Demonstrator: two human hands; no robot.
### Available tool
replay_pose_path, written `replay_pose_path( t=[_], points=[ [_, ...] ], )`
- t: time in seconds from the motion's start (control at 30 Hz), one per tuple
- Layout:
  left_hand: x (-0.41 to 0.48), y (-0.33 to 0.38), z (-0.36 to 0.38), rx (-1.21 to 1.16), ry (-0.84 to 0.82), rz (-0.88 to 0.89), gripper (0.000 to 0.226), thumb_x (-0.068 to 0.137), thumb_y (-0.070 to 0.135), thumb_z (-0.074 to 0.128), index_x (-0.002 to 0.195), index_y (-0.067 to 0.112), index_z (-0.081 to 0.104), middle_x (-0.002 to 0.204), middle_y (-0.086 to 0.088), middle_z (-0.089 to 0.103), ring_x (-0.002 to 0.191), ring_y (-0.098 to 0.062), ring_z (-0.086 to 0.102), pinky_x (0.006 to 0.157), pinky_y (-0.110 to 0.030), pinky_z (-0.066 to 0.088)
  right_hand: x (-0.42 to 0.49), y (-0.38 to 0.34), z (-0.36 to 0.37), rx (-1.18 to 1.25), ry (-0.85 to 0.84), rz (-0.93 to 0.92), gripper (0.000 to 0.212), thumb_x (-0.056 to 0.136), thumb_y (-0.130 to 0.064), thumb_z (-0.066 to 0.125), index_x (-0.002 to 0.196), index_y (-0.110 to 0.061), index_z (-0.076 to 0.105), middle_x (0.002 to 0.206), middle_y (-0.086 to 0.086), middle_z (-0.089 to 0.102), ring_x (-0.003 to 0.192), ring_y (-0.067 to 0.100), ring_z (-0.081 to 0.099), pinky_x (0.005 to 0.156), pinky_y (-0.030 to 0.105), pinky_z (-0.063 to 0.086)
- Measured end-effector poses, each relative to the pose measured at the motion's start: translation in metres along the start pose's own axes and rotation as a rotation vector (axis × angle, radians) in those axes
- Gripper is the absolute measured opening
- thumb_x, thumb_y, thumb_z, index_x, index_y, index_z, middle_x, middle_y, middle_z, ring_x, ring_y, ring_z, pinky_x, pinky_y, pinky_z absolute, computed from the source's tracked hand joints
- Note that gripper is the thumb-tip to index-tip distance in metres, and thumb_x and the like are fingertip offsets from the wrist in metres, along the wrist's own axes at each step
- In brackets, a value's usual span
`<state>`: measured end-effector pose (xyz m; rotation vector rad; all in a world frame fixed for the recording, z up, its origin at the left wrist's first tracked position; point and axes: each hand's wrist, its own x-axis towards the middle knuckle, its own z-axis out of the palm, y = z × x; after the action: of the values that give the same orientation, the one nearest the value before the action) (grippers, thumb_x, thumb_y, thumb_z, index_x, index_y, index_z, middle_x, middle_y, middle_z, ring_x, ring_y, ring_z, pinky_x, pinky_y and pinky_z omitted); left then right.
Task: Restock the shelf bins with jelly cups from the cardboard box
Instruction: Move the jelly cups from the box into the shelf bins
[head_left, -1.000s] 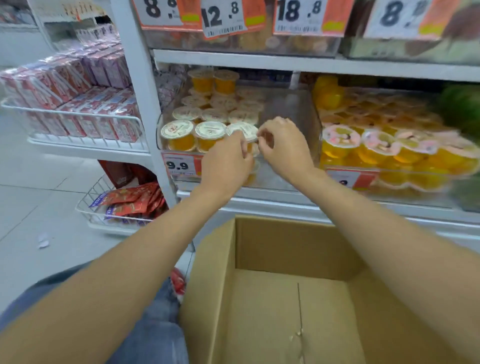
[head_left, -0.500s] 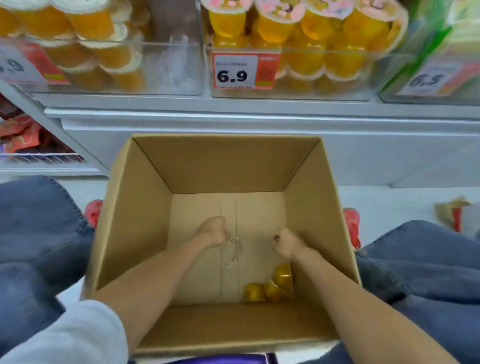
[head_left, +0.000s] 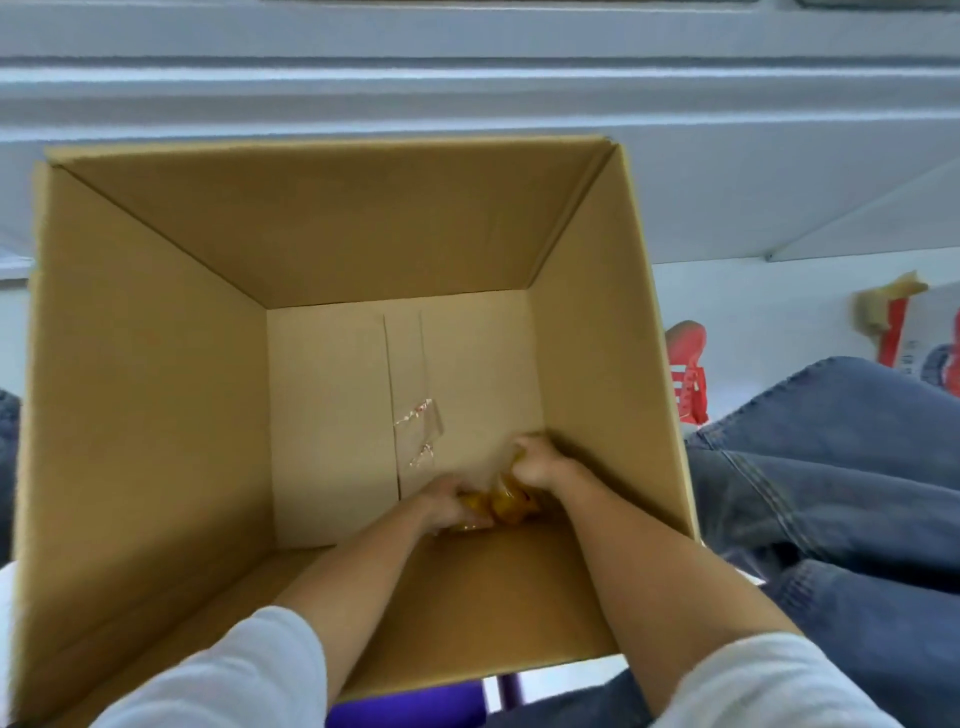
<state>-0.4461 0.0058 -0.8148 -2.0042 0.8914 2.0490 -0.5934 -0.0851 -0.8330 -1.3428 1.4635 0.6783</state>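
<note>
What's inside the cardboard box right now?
In the cardboard box: yellow jelly cups at the near-right floor corner, gripped by the left hand and right hand; clear tape on the floor seam. The hands hide how many cups.

Person wears pale sleeves (head_left: 234, 670), blue jeans (head_left: 831, 467), a red shoe (head_left: 687, 364).

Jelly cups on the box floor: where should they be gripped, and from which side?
Round the yellow body, from straight above, most likely. The jelly cups lie on the floor of the cardboard box by its near wall, and the tall walls block every sideways approach. The left hand and right hand grip them that way; the cups' exact pose is blurred.
</note>
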Motion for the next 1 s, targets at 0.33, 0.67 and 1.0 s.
replay_pose_path(
  t=[0.33,0.67,1.0],
  points=[
    [-0.025,0.025,-0.032,-0.195,0.117,0.044,0.024,0.088,0.023,0.05,0.075,0.015,0.068,0.051,0.005,0.059,0.04,-0.005,0.05,0.044,-0.012,0.04,-0.012,-0.009,-0.008,-0.006,0.088,0.086,0.063,0.083,-0.026,0.071,0.139,-0.014,0.046,0.141,0.008,0.047,0.125,0.027,0.049,0.102,0.031,0.044],
    [-0.126,0.078,-0.166,-0.806,0.272,0.264,0.046,0.098,0.056,0.035,0.092,0.017,0.058,0.074,-0.004,0.061,0.056,-0.014,0.051,0.052,-0.02,0.042,-0.108,-0.154,-0.1,0.521,0.41,-0.463,0.024,0.087,-0.026,0.062,0.109,-0.017,0.059,0.097,0.002,0.067,0.098,0.023,0.065,0.091,0.032,0.048],
    [-0.306,0.138,-0.249,-0.861,0.433,0.859,0.035,0.096,0.044,0.05,0.122,0.021,0.056,0.1,-0.009,0.067,0.066,-0.017,0.063,0.047,-0.021,0.047,-0.268,-0.254,-0.164,0.317,0.885,-1.016,0.048,0.083,-0.035,0.072,0.124,-0.022,0.052,0.11,-0.008,0.059,0.098,0.007,0.055,0.083,0.021,0.044]
  ],
)
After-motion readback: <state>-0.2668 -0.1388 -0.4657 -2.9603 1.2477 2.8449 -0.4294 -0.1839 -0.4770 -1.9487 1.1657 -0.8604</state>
